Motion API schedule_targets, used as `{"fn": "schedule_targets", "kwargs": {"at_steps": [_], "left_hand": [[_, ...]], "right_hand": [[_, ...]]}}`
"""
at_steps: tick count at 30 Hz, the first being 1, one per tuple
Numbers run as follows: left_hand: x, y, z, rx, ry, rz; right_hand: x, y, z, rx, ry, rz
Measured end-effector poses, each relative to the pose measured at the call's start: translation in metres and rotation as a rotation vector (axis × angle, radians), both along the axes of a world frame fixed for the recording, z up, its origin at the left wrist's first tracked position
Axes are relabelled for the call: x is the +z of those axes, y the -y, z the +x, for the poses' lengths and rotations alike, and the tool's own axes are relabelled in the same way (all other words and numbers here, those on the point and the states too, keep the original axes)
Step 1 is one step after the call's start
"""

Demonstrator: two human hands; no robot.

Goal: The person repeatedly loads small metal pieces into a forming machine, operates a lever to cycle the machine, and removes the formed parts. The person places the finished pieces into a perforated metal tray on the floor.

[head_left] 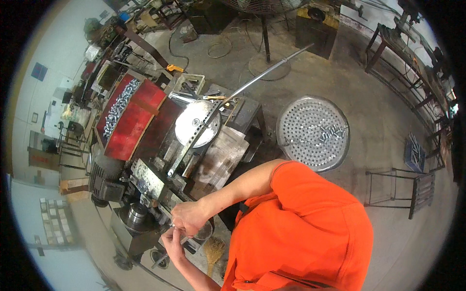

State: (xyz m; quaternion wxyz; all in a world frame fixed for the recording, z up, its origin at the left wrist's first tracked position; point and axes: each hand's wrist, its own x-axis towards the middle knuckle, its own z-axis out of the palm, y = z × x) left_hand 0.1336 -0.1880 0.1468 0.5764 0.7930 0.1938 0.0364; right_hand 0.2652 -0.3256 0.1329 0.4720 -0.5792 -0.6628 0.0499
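Observation:
My right hand (190, 217) reaches across from the orange sleeve to the near end of the machine (148, 179). Its fingers are curled together. Just below it, my left hand (173, 242) is closed with fingertips pinched, almost touching the right hand. Whatever lies between the fingers is too small and hidden to name. Beside the hands, to the left, stands a round metal chuck-like part (136, 214). A long metal bar (262, 73) slants over a white round disc (197, 123) on the machine, beyond the right forearm.
A red tray (130, 140) holds many bolt-like metal parts (119, 107). A perforated round metal tray (301, 140) with several loose metal pieces is at the right. A straw brush (213, 252) sits below the hands. A stool (421, 191) and a floor fan (264, 36) stand farther off.

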Motion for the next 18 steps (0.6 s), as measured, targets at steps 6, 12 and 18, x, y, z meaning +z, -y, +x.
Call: {"fn": "schedule_targets", "kwargs": {"at_steps": [6, 12, 18], "left_hand": [[0.008, 0.009, 0.002, -0.014, 0.006, -0.045], [0.01, 0.013, -0.037, 0.015, -0.089, -0.067], [-0.086, 0.025, -0.191, 0.161, -0.568, -0.346]], "right_hand": [[-0.001, -0.001, 0.001, -0.022, 0.026, 0.014], [-0.007, -0.01, 0.0, -0.013, 0.145, -0.107], [0.003, 0.016, 0.025, 0.057, 0.136, -0.011]]}}
